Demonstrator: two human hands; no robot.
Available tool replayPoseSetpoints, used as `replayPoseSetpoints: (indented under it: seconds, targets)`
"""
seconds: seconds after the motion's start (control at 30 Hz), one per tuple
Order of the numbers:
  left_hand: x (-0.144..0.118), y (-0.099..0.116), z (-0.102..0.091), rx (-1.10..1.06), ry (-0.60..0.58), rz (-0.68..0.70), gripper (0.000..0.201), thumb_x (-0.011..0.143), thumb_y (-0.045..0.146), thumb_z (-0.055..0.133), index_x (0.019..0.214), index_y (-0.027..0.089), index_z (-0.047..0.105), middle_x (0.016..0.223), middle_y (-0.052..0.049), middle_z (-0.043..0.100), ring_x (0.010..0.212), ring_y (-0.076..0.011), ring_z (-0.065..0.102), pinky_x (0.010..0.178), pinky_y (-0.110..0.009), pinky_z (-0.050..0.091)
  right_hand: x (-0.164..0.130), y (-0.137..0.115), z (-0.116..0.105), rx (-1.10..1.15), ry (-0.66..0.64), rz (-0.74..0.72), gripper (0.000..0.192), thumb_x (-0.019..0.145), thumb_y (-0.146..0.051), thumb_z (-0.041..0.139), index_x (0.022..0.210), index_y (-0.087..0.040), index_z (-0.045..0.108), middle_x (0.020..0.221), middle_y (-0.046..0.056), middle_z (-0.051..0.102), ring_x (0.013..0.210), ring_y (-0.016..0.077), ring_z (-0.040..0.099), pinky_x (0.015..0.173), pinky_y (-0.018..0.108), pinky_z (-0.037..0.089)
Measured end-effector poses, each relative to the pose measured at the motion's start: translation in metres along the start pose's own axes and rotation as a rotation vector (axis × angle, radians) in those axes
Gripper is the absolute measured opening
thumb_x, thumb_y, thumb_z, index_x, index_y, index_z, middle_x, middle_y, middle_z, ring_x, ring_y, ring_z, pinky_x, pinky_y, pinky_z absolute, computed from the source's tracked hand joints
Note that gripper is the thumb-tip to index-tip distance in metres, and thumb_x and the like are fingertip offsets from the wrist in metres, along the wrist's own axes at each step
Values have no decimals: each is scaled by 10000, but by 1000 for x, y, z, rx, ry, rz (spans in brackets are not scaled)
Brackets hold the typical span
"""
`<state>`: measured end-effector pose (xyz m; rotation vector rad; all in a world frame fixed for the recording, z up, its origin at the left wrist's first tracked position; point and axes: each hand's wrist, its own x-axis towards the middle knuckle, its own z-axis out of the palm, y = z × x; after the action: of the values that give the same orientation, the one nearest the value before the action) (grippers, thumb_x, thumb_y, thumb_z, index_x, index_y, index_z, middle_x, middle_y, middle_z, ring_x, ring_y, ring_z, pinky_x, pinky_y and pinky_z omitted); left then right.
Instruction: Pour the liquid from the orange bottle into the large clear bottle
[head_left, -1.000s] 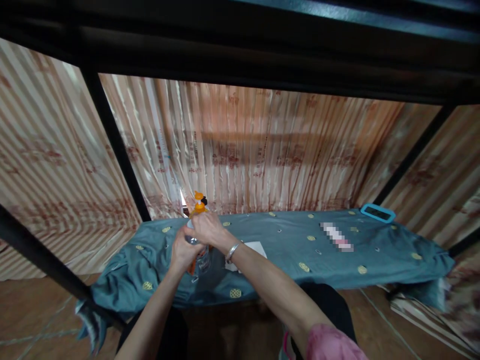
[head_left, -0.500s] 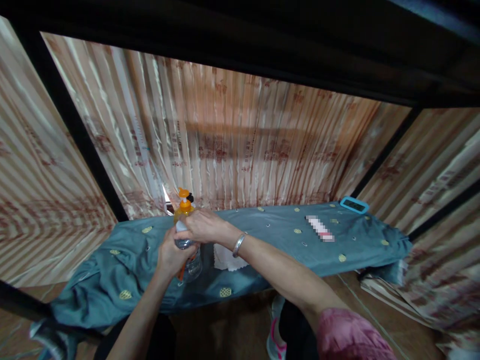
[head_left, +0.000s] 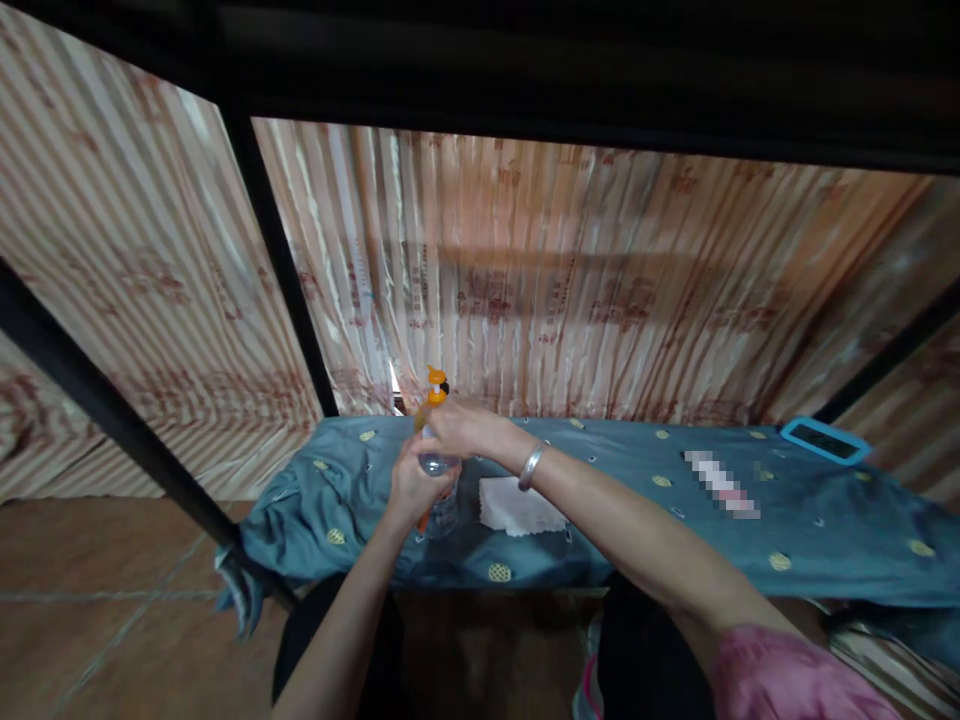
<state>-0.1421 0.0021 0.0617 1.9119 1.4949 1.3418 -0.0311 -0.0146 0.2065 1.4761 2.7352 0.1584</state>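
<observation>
As it stretches beneath everything, bed [head_left: 630,450]: blue-green with yellow motifs, giving the loose things a soft, fairly level place to lie.
White cloth [head_left: 517,507]: lies spread toward the bed's near edge, below the right wrist, perhaps put there for easy reach.
Clear bottle [head_left: 442,515]: over the left part of the bed; long axis close to upright, top pointing up; whether its base rests on the bed, I cannot tell.
Left grip [head_left: 420,480]: clamped round the bottle's upper body, seemingly to steady it.
Right grip [head_left: 465,425]: clamped over the bottle's top, likely for a firm hold; fingertips mostly hidden.
Orange pump [head_left: 436,385]: upright just beyond both grips.
</observation>
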Motion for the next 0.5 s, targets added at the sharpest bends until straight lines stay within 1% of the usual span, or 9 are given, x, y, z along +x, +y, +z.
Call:
replayPoseSetpoints:
  seconds: [0.07,0.13,0.2,0.27,0.33,0.43,0.5]
  targets:
    - [-1,0,0,-10,-1,24,476,566,298,733,988,182,548,1013,-60,619,972,-222,607,872,-351,493,2,-2,0,-27,-16,29,304,906,-402,517,967,-128,634,975,75,689,895,200,660,792,410,534]
    - [-2,0,1,-18,1,21,486,569,283,738,1003,187,541,997,-52,616,957,-218,609,862,-347,494,3,-3,1,-35,-44,3,240,905,-344,534,944,-133,640,953,61,691,879,191,661,783,400,537]
    - [-3,0,0,-16,-10,13,492,572,278,740,1011,191,536,973,-44,611,923,-216,612,830,-344,501,3,-3,0,-28,-68,-46,191,889,-292,569,989,-141,630,965,50,688,877,187,659,773,389,541]
    - [-3,0,0,-24,-21,2,502,574,273,739,1024,190,533,970,-45,608,914,-218,613,819,-345,503,3,-3,0,-19,-70,-71,245,869,-297,598,1062,-148,605,1002,53,679,896,193,654,770,387,542]
    - [-3,0,0,-44,-24,8,497,573,262,740,1022,186,541,1001,-56,607,950,-224,606,851,-354,496,3,-4,1,-23,-54,-45,282,869,-334,594,1077,-144,596,1027,66,671,914,202,650,778,397,540]
    - [-3,0,0,-47,-18,20,481,571,266,741,1002,176,547,1018,-65,607,969,-231,600,875,-368,487,4,-5,3,-36,-38,14,225,893,-323,559,989,-131,625,994,70,676,896,198,653,778,401,538]
    - [-3,0,0,-26,-19,15,479,572,281,740,993,172,539,984,-59,608,938,-231,605,844,-367,497,4,-5,3,-19,-49,1,170,885,-279,575,945,-131,634,961,58,680,874,190,655,770,393,540]
